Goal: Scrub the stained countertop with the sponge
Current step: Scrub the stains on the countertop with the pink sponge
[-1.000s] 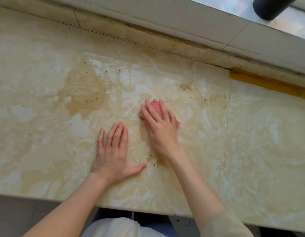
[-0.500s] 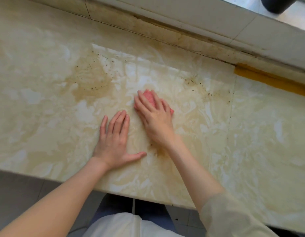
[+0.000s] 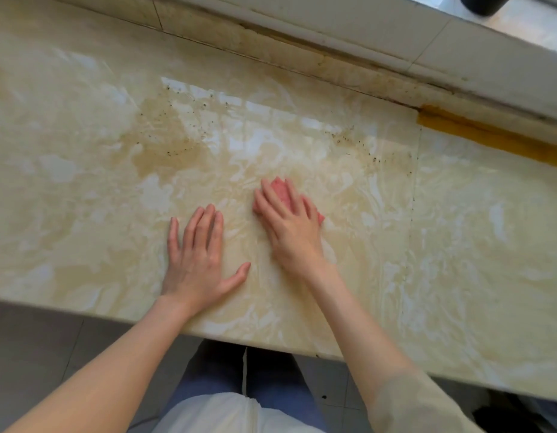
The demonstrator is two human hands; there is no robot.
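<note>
A beige marbled countertop (image 3: 83, 189) fills the view, with a brownish stain (image 3: 164, 142) dotted with dark specks at the left centre and a second speckled stain (image 3: 358, 142) further right. My right hand (image 3: 291, 226) presses flat on a pink sponge (image 3: 280, 190), whose edges show between and beside the fingers. My left hand (image 3: 199, 260) lies flat on the counter, fingers spread, just left of the right hand and holding nothing.
A grimy tiled ledge (image 3: 333, 35) runs along the back of the counter, with a yellow strip (image 3: 489, 135) at the right. A dark round object (image 3: 483, 3) stands on the sill at the top right. The counter's front edge (image 3: 83, 310) drops to a grey floor.
The right hand with the sponge slid a little left and then back toward me. The left hand stayed planted. The view shifted back, showing more of the counter's front edge.
</note>
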